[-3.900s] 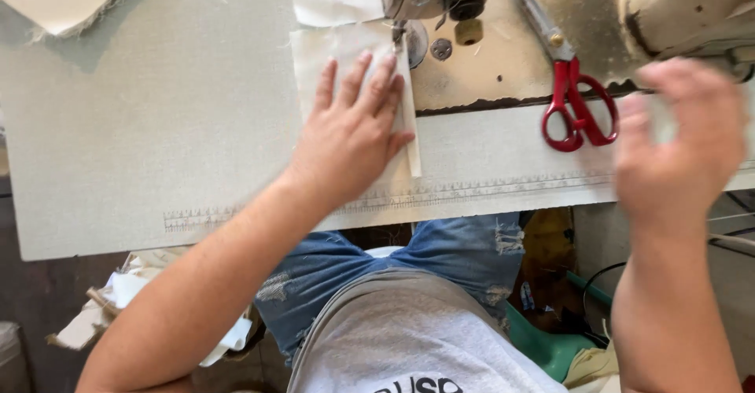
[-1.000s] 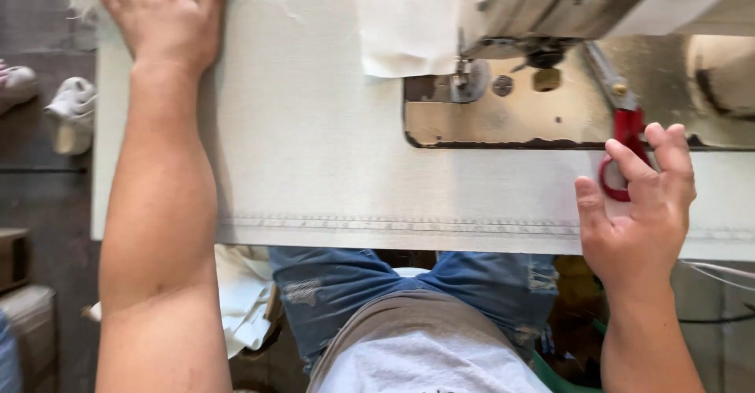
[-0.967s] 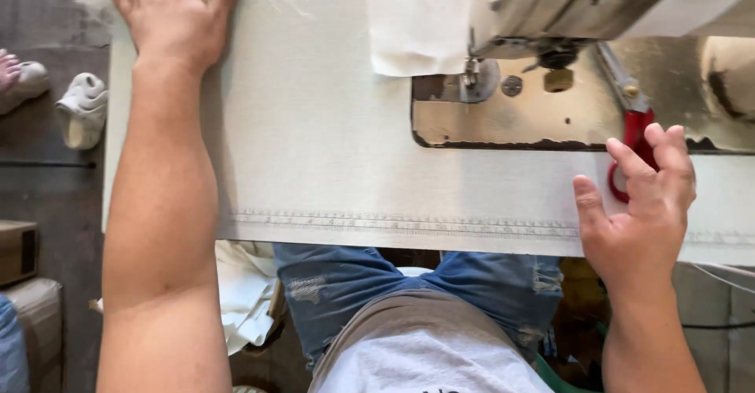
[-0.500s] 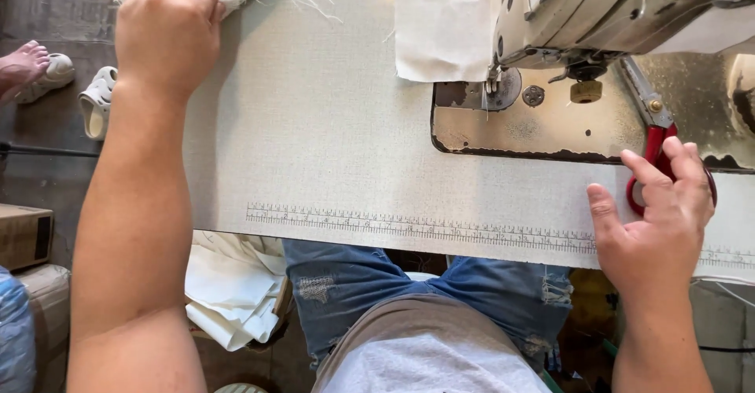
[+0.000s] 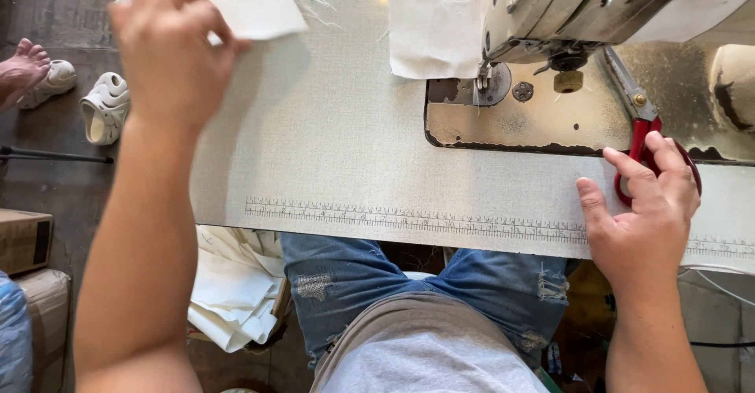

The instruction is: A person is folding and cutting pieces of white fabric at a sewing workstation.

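Observation:
My left hand (image 5: 169, 47) is raised over the far left of the sewing table (image 5: 346, 157), gripping a frayed cream cloth piece (image 5: 248, 0) by its edge. Near the table's front right edge, my right hand (image 5: 641, 216) rests with its fingers over the handles of red-handled scissors (image 5: 641, 130), whose blades point away toward the machine. A grey-white sewing machine (image 5: 582, 8) stands at the back right. Another cream cloth piece (image 5: 436, 20) lies under its needle area (image 5: 484, 78).
A printed ruler strip (image 5: 409, 218) runs along the table's front edge. White cloth is piled (image 5: 236, 291) under the table at my left knee. On the floor to the left are white shoes (image 5: 102, 106), another person's bare foot (image 5: 22, 67) and cardboard boxes (image 5: 27, 244).
My left hand reached to the far left corner, closed on the frayed cloth and lifted it toward me. My right hand has settled onto the scissors' handles.

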